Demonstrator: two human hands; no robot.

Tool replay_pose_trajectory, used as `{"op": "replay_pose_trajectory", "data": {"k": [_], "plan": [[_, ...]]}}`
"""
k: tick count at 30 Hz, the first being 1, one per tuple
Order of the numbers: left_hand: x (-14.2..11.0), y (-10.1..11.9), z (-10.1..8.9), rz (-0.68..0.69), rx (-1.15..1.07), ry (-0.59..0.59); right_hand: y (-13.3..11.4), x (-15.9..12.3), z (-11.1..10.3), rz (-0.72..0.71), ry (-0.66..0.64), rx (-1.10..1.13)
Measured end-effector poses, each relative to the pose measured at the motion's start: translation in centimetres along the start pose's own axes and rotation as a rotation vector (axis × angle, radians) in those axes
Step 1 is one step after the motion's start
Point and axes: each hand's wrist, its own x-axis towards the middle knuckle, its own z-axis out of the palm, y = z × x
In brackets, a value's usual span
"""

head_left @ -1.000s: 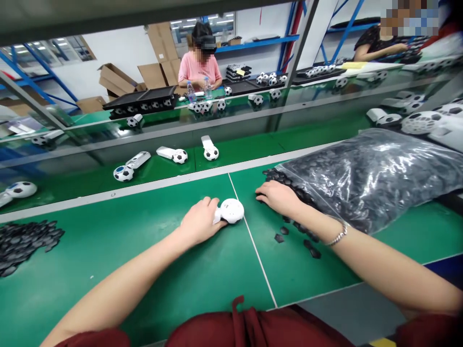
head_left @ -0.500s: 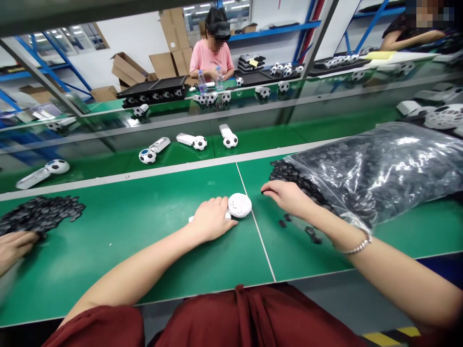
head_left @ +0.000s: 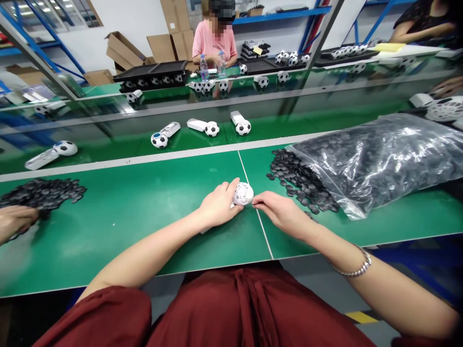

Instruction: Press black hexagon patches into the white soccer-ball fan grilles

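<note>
My left hand (head_left: 217,206) is closed around a small white hand-held fan (head_left: 243,193) with a round grilled head, holding it just above the green bench (head_left: 126,212). My right hand (head_left: 280,212) is pinched at the fan's right edge, fingertips touching the grille; what it pinches is too small to make out. A clear plastic bag (head_left: 379,159) full of small black pieces lies to the right, with loose black pieces (head_left: 300,178) spilled from its mouth just beyond my right hand.
Several finished football-patterned fans (head_left: 211,128) lie on the conveyor belt behind the bench. Another heap of black pieces (head_left: 43,192) sits at the far left, with a co-worker's hand (head_left: 14,219) by it. A person in pink sits at the far line; cardboard boxes stand behind.
My right hand came back from the black pieces by the bag to the fan's head. My left hand lifted and turned the fan grille-side up. The view has tilted down.
</note>
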Motion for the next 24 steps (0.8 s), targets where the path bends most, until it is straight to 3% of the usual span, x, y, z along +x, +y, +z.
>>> {"op": "replay_pose_trajectory", "data": {"k": [4, 7, 14, 20, 24], "plan": [[-0.1, 0.2, 0.0, -0.004, 0.013, 0.004, -0.3, -0.2, 0.1, 0.092, -0.033, 0.045], [-0.1, 0.1, 0.1, -0.007, 0.011, 0.006, -0.4, -0.3, 0.2, 0.073, -0.008, 0.022], [-0.3, -0.4, 0.3, 0.066, -0.125, 0.044, -0.8, 0.1, -0.2, -0.009, 0.315, -0.082], [0.0, -0.7, 0.2, 0.099, -0.195, 0.052, -1.2, 0.7, 0.9, 0.156, 0.197, 0.196], [0.2, -0.7, 0.0, 0.107, -0.221, 0.066, -0.7, 1.1, 1.6, 0.153, 0.225, 0.233]]}}
